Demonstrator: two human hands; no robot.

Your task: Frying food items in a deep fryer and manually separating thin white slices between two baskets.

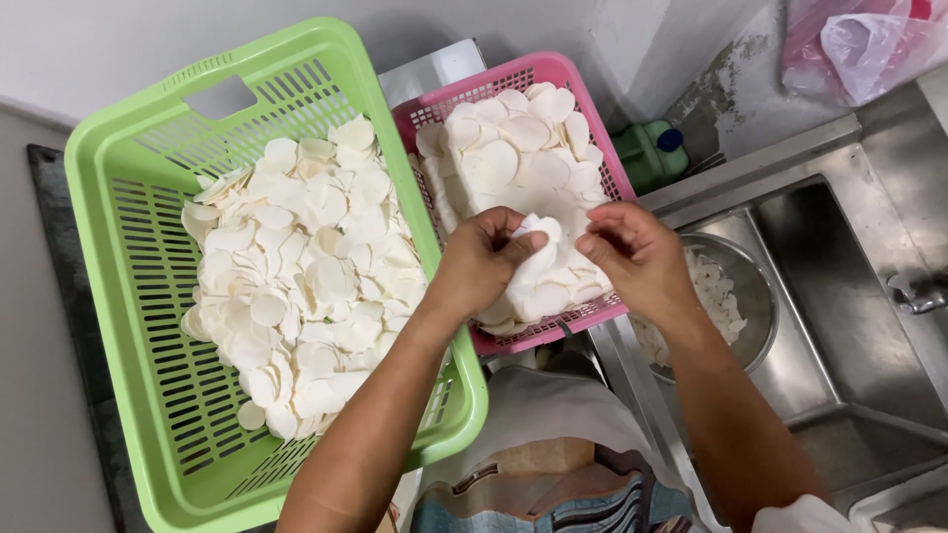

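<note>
I see my left hand (481, 263) and right hand (632, 253) pinching one white wafer stack (534, 247) between closed fingers, above one pink basket (494, 94). One green basket (138, 188) sits left of them; one green bottle (647, 153) beyond; one steel bowl (758, 301) right.

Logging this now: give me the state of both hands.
Left hand: closed on a small stack of white round slices over the pink basket.
Right hand: fingertips pinching the same stack.

green bottle (647, 153), steel sink (849, 296), plastic bag (869, 44)
</note>
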